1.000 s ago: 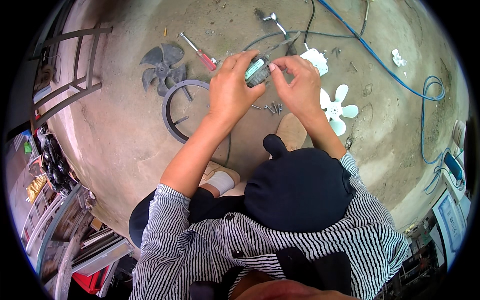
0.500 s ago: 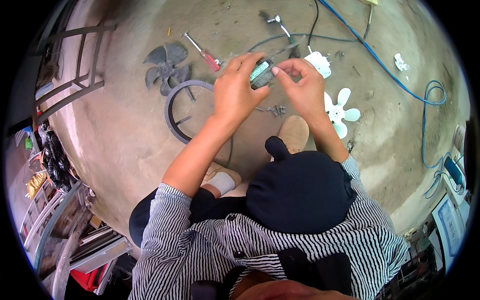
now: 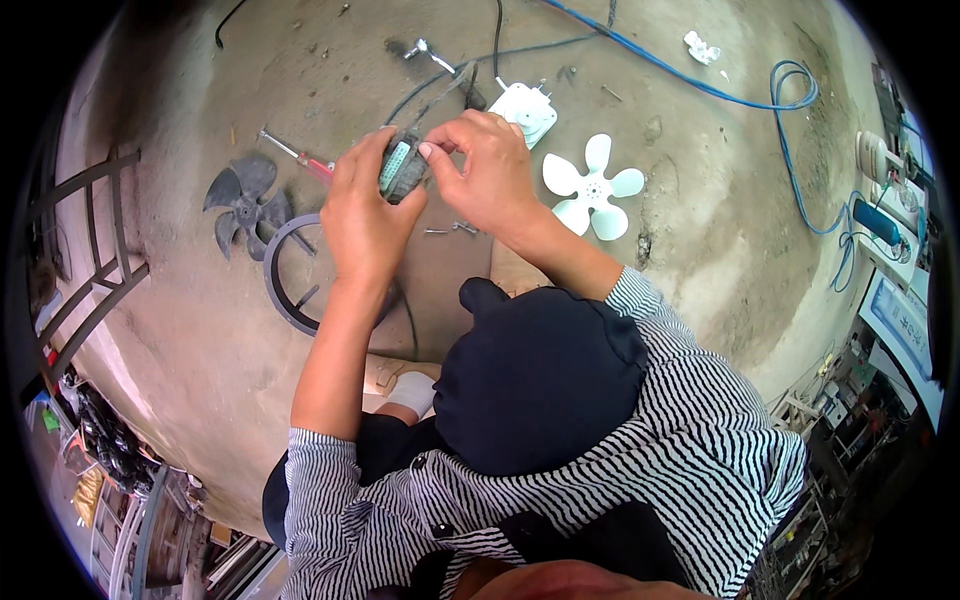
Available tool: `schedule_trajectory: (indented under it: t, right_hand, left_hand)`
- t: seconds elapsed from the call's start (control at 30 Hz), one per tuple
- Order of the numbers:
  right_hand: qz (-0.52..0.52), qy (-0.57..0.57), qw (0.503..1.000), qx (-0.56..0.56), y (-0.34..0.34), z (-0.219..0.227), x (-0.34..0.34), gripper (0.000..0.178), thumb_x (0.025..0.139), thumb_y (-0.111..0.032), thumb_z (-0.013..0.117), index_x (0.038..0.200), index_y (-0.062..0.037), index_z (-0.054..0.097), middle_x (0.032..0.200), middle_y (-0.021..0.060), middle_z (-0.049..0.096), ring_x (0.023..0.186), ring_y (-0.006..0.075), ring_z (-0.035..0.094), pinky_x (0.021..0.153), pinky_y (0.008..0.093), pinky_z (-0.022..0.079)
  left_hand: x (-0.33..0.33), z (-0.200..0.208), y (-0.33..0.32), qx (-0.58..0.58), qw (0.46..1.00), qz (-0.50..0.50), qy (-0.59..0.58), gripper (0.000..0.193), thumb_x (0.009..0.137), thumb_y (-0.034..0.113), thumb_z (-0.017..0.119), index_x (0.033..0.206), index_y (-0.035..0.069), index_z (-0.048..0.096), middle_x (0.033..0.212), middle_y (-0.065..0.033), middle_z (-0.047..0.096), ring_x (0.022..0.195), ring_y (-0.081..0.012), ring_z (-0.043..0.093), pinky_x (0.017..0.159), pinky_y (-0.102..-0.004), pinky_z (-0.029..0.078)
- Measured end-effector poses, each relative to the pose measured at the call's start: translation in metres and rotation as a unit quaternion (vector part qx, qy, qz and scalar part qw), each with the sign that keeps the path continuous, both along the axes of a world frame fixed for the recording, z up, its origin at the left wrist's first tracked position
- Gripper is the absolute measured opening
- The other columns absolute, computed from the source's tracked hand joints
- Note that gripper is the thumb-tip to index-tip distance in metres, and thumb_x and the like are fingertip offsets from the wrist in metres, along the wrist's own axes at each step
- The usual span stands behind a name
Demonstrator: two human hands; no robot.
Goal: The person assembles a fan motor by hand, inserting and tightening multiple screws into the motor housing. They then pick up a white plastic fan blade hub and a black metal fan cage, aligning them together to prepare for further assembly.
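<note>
Two hands still meet above the brown concrete floor [image 3: 720, 240]: left hand [image 3: 365, 205] clamped around a dark-grey rounded part with a pale-green label [image 3: 405, 173], right hand [image 3: 484, 172] at its edge, pinch unclear. Only the view swung right; no progress shows.

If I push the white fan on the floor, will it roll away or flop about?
The white fan probably won't roll, since it lies flat with five blades spread out; it would more likely slide or spin. It's probably light for its size, because the blades seem thin and plastic. They're likely stiff, not floppy, as each holds its shape.
</note>
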State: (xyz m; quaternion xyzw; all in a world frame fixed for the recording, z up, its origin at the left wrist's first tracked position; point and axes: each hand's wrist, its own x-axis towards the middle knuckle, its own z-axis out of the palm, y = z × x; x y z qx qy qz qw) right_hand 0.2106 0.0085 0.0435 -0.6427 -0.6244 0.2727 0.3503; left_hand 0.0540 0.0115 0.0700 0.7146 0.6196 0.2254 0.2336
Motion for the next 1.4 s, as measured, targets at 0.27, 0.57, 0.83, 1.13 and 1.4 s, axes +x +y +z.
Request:
schedule_trajectory:
  t: [0.27, 0.57, 0.83, 1.13, 1.4]
  right_hand:
    - [-0.152, -0.022, 0.987, -0.050, 0.030, -0.039, 0.111, 0.019, 0.093, -0.023, 0.067, 0.104, -0.0081, 0.070, 0.093, 0.0124, 0.068, 0.089, 0.0298, 0.067, 0.083, 0.0419, 0.051]
    - [-0.153, -0.255, 0.942, -0.156, 0.025, -0.162, 0.261, 0.022, 0.092, -0.023, 0.069, 0.111, -0.0134, 0.064, 0.113, 0.0141, 0.065, 0.106, 0.0338, 0.064, 0.087, 0.0446, 0.051]
    - [-0.182, 0.070, 0.979, -0.057, 0.047, -0.090, 0.174, 0.025, 0.096, -0.016, 0.066, 0.118, -0.0060, 0.060, 0.104, 0.0117, 0.070, 0.087, 0.0225, 0.068, 0.078, 0.0351, 0.053]
    - [0.019, 0.552, 0.788, -0.271, 0.040, 0.018, 0.024, 0.031, 0.098, -0.024, 0.069, 0.124, -0.0079, 0.062, 0.105, 0.0024, 0.071, 0.090, 0.0045, 0.063, 0.077, 0.0212, 0.049]
    - [-0.021, 0.579, 0.757, -0.303, 0.036, 0.013, -0.002, 0.025, 0.092, -0.023, 0.076, 0.110, -0.0089, 0.066, 0.102, -0.0001, 0.072, 0.089, 0.0064, 0.064, 0.074, 0.0217, 0.047]
  left_hand:
    - [-0.030, 0.001, 0.021, -0.213, 0.938, 0.093, -0.259, 0.061, 0.079, 0.016, 0.079, 0.134, 0.003, 0.057, 0.118, -0.0106, 0.067, 0.104, -0.0207, 0.067, 0.089, -0.0331, 0.053]
    - [-0.067, -0.011, 0.033, -0.383, 0.713, 0.147, -0.569, 0.061, 0.093, 0.020, 0.068, 0.146, 0.008, 0.041, 0.126, -0.0086, 0.063, 0.110, -0.0209, 0.067, 0.092, -0.0404, 0.057]
    - [-0.086, -0.034, 0.025, -0.396, 0.642, 0.107, -0.647, 0.060, 0.091, 0.026, 0.069, 0.143, 0.008, 0.044, 0.131, -0.0078, 0.062, 0.120, -0.0248, 0.062, 0.099, -0.0447, 0.054]
    - [-0.091, -0.061, 0.014, -0.414, 0.539, 0.094, -0.727, 0.104, 0.066, 0.052, 0.090, 0.149, 0.011, 0.042, 0.148, -0.0148, 0.050, 0.132, -0.0372, 0.053, 0.109, -0.0600, 0.045]
    - [-0.098, -0.062, 0.007, -0.413, 0.541, 0.098, -0.726, 0.103, 0.064, 0.049, 0.092, 0.146, 0.008, 0.046, 0.146, -0.0167, 0.053, 0.131, -0.0381, 0.053, 0.110, -0.0609, 0.043]
